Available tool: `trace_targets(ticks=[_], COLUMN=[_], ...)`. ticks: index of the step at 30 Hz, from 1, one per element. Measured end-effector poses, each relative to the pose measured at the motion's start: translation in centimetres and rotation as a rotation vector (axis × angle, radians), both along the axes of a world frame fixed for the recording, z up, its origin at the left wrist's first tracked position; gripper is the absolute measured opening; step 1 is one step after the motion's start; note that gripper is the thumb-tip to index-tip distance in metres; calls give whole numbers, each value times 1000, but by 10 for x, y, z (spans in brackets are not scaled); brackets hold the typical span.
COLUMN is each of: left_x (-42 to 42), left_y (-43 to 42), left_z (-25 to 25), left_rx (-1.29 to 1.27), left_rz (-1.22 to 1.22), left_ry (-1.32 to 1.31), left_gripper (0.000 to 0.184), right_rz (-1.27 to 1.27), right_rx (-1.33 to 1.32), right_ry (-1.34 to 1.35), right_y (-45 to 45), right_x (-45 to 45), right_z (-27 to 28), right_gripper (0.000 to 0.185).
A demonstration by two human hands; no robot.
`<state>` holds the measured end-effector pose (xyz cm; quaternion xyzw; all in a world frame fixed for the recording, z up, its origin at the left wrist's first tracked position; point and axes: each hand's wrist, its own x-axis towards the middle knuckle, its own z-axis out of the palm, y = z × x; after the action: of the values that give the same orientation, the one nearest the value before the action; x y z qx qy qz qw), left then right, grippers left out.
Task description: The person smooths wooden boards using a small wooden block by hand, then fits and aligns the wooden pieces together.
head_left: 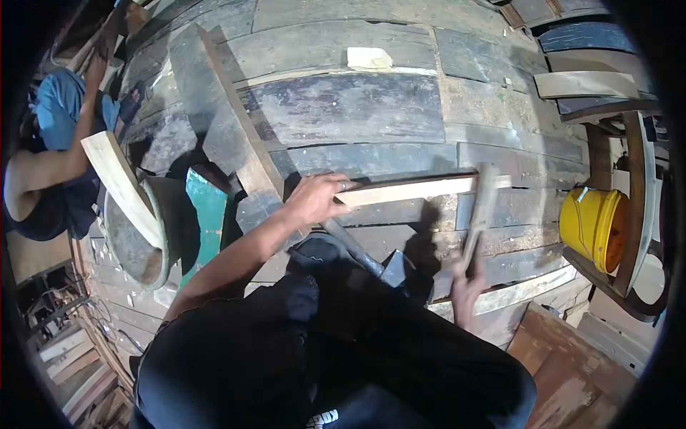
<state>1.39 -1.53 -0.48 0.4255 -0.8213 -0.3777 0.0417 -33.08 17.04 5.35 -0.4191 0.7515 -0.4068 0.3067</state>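
My left hand (pixel 319 198) is closed around the left end of a narrow wooden strip (pixel 421 189), a ring on one finger. The strip lies roughly level across the view. At its right end, a pale wooden tool or bar (pixel 484 204) stands across it, slightly blurred. My right hand (pixel 467 282) grips the lower end of this bar, its fingers smeared by motion. Just below my left hand, a dark-handled tool with a metal blade (pixel 394 269) lies near my knees. A long thick beam (pixel 225 107) reaches up and left from beside my left hand.
Another person (pixel 61 129) sits at the upper left. Left of me are a grey tub (pixel 136 247) with a curved board (pixel 121 186) across it and a green piece (pixel 207 222). A yellow bucket (pixel 589 227) stands right. A small wood block (pixel 369 58) lies on the plank floor (pixel 343 114).
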Motion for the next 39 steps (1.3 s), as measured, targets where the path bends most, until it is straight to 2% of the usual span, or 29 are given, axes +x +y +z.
trace_targets(ticks=[2, 4, 5, 6, 8, 10, 12, 14, 15, 16, 17, 18, 19, 20, 22, 23, 25, 26, 28, 29, 31, 32, 33, 34, 36, 37, 39], left_x=[0, 0, -1, -1, -1, -1, -3, -2, 0, 2, 1, 0, -2, -3, -1, -1, 4, 1, 1, 0, 0, 1, 0, 3, 5, 4, 0], left_y=[2, 4, 3, 2, 2, 0, 0, 0, 2, 2, 2, 1, 0, 0, -1, 0, 7, 3, 4, 4, 0, -2, 0, 1, 1, 2, 2], left_z=[5, 6, 6, 6, 6, 5, 11, 13, 4, -6, -2, 5, 9, 12, 11, 9, -9, 11, 8, 6, 8, 8, 6, 4, 1, 1, 0], left_rx=[-18, -33, -11, 9, 30, 40, 30, 61, 35, 5, 23, 36, 35, 38, 53, 20, -54, 19, -2, 18, 71, 126, 35, 39, 2, 32, 41], left_rz=[7, 7, 1, -5, 0, 25, 25, 23, 15, 10, 8, 4, 0, -15, -19, -2, 21, 13, 30, 36, 10, -11, -8, -11, -94, -61, -8], left_ry=[-13, -24, -30, -34, -26, -26, -18, -37, -14, 9, -2, -15, -15, -44, -34, -14, 20, 21, 25, 17, 11, -2, 27, 21, -80, -45, 5], left_gripper=[58, 58, 58, 58, 59, 58, 58, 59, 59, 58, 58, 58, 58, 58, 60, 58, 58, 62, 63, 63, 62, 62, 62, 62, 61, 61, 62], right_rz=[206, 503, 482, 364, 309, 64, -76, -118, -48, -20, 309, 422, 624, 621, 627, 528, 212, 32, -32, -37, 105, 320, 418, 629, 713, 707, 315], right_rx=[134, 166, 159, 408, 162, -9, 171, 35, 63, 121, 332, 234, 64, 62, 16, 59, -3, 121, 215, 91, 31, 124, 323, 34, 95, 205, 192], right_ry=[-74, 330, 270, 176, 157, 110, 240, 169, 202, -91, 423, 249, 267, 262, 525, 530, 269, 58, 215, 147, 43, 401, 278, 425, 521, 610, 465], right_y=[16, 18, 20, 36, 24, 2, -13, -8, -9, 0, 6, 7, 13, 13, 9, 2, 2, -4, -26, -15, -13, -2, 3, 9, 10, 13, -8], right_x=[23, 37, 32, 9, -18, -31, -51, -46, -19, 0, 13, 38, 35, 31, 17, 1, -37, -47, -33, -37, 7, 17, 40, 39, 28, -1, -24], right_z=[1, 20, 17, -12, -15, -11, -2, -24, -10, -7, -1, 19, 7, 7, 7, 3, -25, -16, 18, -9, 5, 4, 22, 8, 8, -8, -4], right_gripper=[75, 75, 77, 72, 69, 67, 68, 69, 72, 75, 80, 79, 78, 78, 77, 77, 74, 73, 73, 75, 80, 84, 85, 83, 81, 78, 74])
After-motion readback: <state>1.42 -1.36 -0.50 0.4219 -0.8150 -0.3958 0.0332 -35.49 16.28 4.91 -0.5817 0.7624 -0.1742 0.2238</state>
